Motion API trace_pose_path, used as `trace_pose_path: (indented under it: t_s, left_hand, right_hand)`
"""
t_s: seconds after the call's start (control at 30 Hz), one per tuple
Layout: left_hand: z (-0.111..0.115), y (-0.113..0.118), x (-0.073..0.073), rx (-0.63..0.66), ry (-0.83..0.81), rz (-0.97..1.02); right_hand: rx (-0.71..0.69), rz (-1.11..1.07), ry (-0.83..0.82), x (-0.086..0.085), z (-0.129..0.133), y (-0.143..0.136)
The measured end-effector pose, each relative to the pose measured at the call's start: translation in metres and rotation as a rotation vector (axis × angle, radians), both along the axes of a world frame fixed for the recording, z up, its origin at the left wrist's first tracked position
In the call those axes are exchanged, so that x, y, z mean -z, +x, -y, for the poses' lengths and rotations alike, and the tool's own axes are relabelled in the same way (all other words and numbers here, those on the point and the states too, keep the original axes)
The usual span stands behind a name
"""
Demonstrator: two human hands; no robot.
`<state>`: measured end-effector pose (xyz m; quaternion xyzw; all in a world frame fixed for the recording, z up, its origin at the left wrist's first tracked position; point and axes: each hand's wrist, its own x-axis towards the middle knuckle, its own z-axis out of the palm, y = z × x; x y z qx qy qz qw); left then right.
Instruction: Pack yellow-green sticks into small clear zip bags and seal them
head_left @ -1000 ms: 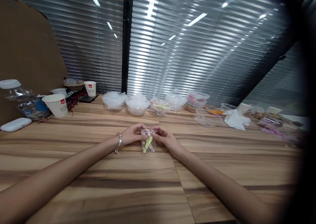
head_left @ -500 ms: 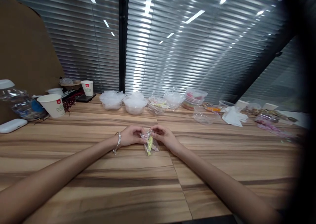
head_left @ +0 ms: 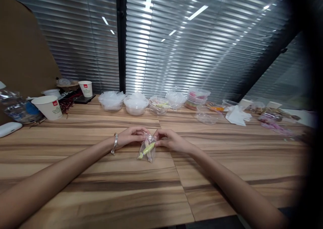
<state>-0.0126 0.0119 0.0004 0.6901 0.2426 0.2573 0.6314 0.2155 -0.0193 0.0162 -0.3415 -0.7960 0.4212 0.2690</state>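
A small clear plastic bag (head_left: 147, 149) hangs just above the wooden table (head_left: 113, 188), with a yellow-green piece and pale pinkish pieces inside. My left hand (head_left: 131, 136), with a silver bracelet at the wrist, pinches the bag's upper left edge. On the other side, my right hand (head_left: 170, 140) has thumb and fingers closed on its upper right edge. Both hands are near the middle of the view, their fingertips close together. What exactly the pieces are is too small to tell.
Along the back stand plastic bowls (head_left: 136, 105), a clear round container (head_left: 159, 106), stacked tubs (head_left: 196, 98) and an open clear tub (head_left: 207, 116). Paper cups (head_left: 49, 108) and a bottle (head_left: 15, 106) are left; crumpled tissue (head_left: 237, 115) and pink scraps (head_left: 276, 127) lie right.
The bag has swung down and to the left, and the yellow-green piece now slants instead of standing nearly upright. My left hand has shifted slightly left; both hands still hold the bag. The view has shifted slightly.
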Motion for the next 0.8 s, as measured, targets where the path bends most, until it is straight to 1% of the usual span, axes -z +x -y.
trace_pose_path:
  t_s: [0.07,0.17,0.33,0.5,0.67,0.8]
  left_hand:
    - [-0.001,0.000,0.000,-0.011,-0.011,0.022]
    - [-0.004,-0.001,0.004,-0.015,-0.001,0.034]
    - [-0.006,0.000,0.009,0.000,0.001,0.037]
    - [-0.004,0.000,0.007,0.002,-0.024,0.040]
    - [-0.001,0.001,0.004,-0.068,-0.038,0.046]
    - [0.001,0.001,0.002,-0.117,-0.027,0.051]
  right_hand:
    - [0.015,0.005,0.031,0.000,0.001,0.000]
    - [0.040,0.031,0.049,-0.001,0.003,-0.001]
    - [0.002,0.012,0.000,0.001,0.003,-0.001]
    - [-0.004,0.006,-0.033,0.002,0.002,-0.001]
    - [-0.041,-0.059,-0.125,0.002,0.007,-0.007]
    - [-0.020,-0.105,-0.125,0.002,0.011,-0.013]
